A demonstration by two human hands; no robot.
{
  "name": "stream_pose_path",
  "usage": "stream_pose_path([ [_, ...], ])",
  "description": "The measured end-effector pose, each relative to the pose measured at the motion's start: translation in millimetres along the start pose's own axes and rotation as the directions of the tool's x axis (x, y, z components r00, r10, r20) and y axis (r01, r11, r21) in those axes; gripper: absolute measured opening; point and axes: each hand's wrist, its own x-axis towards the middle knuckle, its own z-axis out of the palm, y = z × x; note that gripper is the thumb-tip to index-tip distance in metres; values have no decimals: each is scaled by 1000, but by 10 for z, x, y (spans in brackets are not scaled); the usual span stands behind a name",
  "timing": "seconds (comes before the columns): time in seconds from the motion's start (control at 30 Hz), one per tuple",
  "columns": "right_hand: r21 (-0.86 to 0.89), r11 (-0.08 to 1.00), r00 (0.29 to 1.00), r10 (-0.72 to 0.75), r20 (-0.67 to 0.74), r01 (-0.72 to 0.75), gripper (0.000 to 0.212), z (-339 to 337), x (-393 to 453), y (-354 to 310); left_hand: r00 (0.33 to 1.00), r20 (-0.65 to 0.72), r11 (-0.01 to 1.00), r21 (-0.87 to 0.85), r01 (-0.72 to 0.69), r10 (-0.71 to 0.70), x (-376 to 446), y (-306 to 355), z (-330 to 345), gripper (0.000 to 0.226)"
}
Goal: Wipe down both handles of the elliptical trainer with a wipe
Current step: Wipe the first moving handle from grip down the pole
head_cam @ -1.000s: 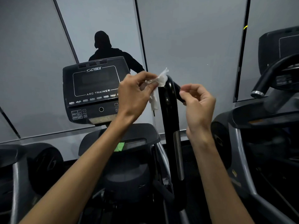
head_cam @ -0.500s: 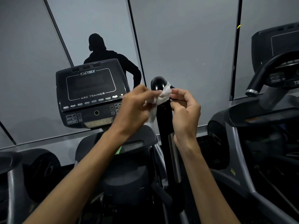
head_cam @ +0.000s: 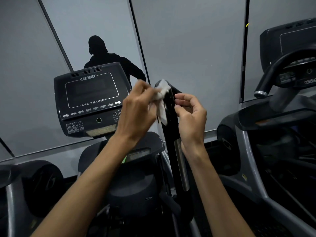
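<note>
The wipe [head_cam: 161, 98] sits against the upper left side of the right handle [head_cam: 169, 117], a glossy black upright post just right of the console [head_cam: 92, 101]. Our left hand [head_cam: 138, 110] pinches the white sheet between thumb and fingers [head_cam: 147, 89]; one part of it is bunched near the rounded top of the post and a loose tail hangs down along the side. We judge it is held this way so the cloth can be drawn around the curve of the post rather than only dabbed at it.

Our right hand [head_cam: 189, 115] is on the other side of the same handle, its fingers curled with the tips touching or just beside the black surface. It holds no part of the wipe that we can see, and we cannot tell whether it really grips the post or only rests against it. Most likely it steadies the handle, which would otherwise swing under the rubbing.

A metal strip [head_cam: 181, 161] runs lower down the front of the post, below both hands, and looks not yet reached. The trainer's other handle is not in view, so we judge the task is at most half done.

No container shows here: no wipe pack, bottle or bin. A second machine [head_cam: 273, 117] stands to the right, well apart.
</note>
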Motion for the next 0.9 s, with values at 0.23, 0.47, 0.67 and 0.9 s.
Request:
stream_pose_path([
  [0.23,6,1000,999,25,-24,-24,20,-57,49,14,986,56,988,-4,-154,154,-274,117,36,26],
  [0.47,6,1000,1000,30,4,-30,19,-45,1,6,998,-47,999,5,41,-41,75,-52,119,23],
  [0.67,-15,999,999,30,24,-30,18,-77,-12,21,999,-6,999,-15,-39,39,-120,13,45,24],
  [0.9,-4,999,999,48,14,-48,17,-107,-34,18,999,-25,998,-64,29,-31,52,50,145,24],
])
